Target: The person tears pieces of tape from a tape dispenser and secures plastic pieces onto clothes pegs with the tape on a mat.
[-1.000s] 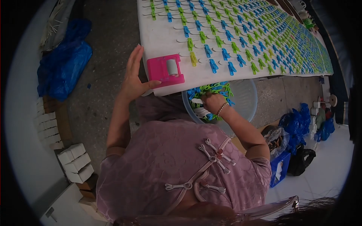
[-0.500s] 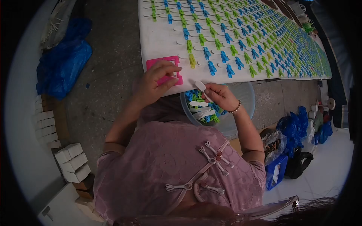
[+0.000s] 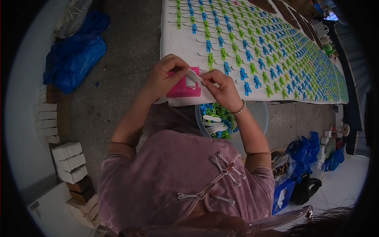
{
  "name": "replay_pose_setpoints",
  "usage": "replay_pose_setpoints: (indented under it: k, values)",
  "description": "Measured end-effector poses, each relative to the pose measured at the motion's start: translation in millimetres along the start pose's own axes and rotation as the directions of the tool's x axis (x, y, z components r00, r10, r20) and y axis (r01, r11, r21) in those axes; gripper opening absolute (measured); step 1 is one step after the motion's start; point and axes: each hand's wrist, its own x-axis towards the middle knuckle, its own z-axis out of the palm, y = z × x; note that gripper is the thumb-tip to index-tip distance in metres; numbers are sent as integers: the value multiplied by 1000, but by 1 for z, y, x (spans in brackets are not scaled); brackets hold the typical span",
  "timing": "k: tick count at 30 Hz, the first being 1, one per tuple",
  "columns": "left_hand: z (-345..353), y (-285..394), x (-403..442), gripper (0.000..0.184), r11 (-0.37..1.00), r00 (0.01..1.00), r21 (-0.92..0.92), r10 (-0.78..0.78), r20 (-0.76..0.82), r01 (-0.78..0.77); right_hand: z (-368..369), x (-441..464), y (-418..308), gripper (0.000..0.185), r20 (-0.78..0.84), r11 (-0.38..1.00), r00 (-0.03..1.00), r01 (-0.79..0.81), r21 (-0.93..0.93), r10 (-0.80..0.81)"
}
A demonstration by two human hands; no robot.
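Biggest thing here is the white worktop (image 3: 177, 44), with the pink dispenser (image 3: 183, 92) sitting at its near left corner, so I'll use that as the landmark. Off to the dispenser's left, well apart on the floor, there's a blue bag (image 3: 77, 55). Just below the near edge, to the dispenser's right, is a clear tub (image 3: 262, 113) with loose clips (image 3: 226, 114) and a few white pieces (image 3: 213, 127) in it. Rows of blue and green laid-out clips (image 3: 247, 88) start to the dispenser's right and run far off.

Now the hands. The left hand (image 3: 168, 75) is over the dispenser's left side, wrist bent inward, thumb and forefinger pinched. The right hand (image 3: 222, 87) is just off its right side, bracelet (image 3: 239, 108) on the wrist, palm mostly down, thumb and forefinger pinched too. So each grip is narrow and holding one end of the same white strip (image 3: 196, 76).

That strip is right above the dispenser's roll, long axis slanting from the left fingertips down toward the right ones. Neither hand's really nearer; it spans the gap. Can't tell if the strip touches the roll (image 3: 190, 82) underneath, it's too small.
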Motion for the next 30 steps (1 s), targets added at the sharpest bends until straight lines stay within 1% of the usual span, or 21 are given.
replay_pose_setpoints:
  k: [1,2,3,4,5,6,7,9,11,13,16,18,19,20,21,22,24,27,30]
  values:
    - [-3,-3,1,8,1000,1000,1,0,-5,0,3,6,2,10,-19,996,998,60,-66,-62]
    - [-6,-6,1,9,999,1000,49,12,-19,-11,8,10,4,10,-14,996,998,63,-67,-64]
    - [-8,-9,1,9,995,999,97,26,-33,-22,12,14,7,11,-33,990,995,89,-110,-93]
    - [-10,-12,-1,9,995,999,97,26,-38,-23,16,18,10,13,-51,982,991,114,-153,-123]
    - [-12,-15,-2,10,986,998,162,54,-32,-48,19,20,15,13,-47,981,991,116,-155,-125]
    - [-13,-17,-4,11,971,997,226,79,-24,-72,22,23,20,14,-38,961,981,177,-213,-189]
    - [-14,-19,-6,11,972,997,225,78,-29,-70,25,24,24,15,-25,934,968,235,-270,-251]
    - [-15,-20,-11,11,956,992,276,117,-42,-101,31,26,29,15,-27,927,963,251,-278,-268]
    - [-17,-21,-15,11,957,993,277,109,-49,-91,34,27,29,15,-30,921,958,265,-285,-285]
    - [-18,-22,-19,11,957,993,278,102,-54,-83,36,28,29,16,-14,900,941,319,-297,-338]
    - [-17,-25,-23,11,955,991,287,105,-85,-77,34,28,27,16,-3,892,939,324,-316,-343]
    - [-16,-29,-27,11,961,998,277,1,-66,17,30,26,27,16,4,873,932,342,-349,-363]
    - [-14,-34,-28,11,960,998,278,1,-68,18,27,25,27,16,10,853,924,357,-382,-382]
    - [-11,-39,-29,11,955,998,292,-43,-49,56,24,23,29,16,10,853,924,358,-381,-383]
    - [-8,-42,-30,11,947,996,306,-88,-30,93,21,21,31,15,25,853,936,331,-402,-351]
    - [-5,-45,-30,11,947,996,307,-88,-31,93,18,19,32,15,39,853,947,304,-425,-318]
    - [-1,-49,-29,11,931,1000,365,-25,-5,25,16,17,34,16,30,844,944,307,-441,-327]
    - [2,-55,-27,11,924,1000,382,9,20,-16,14,14,36,17,17,832,942,305,-464,-335]
    - [4,-53,-25,11,928,1000,372,-2,0,2,12,15,34,17,15,817,937,313,-484,-350]
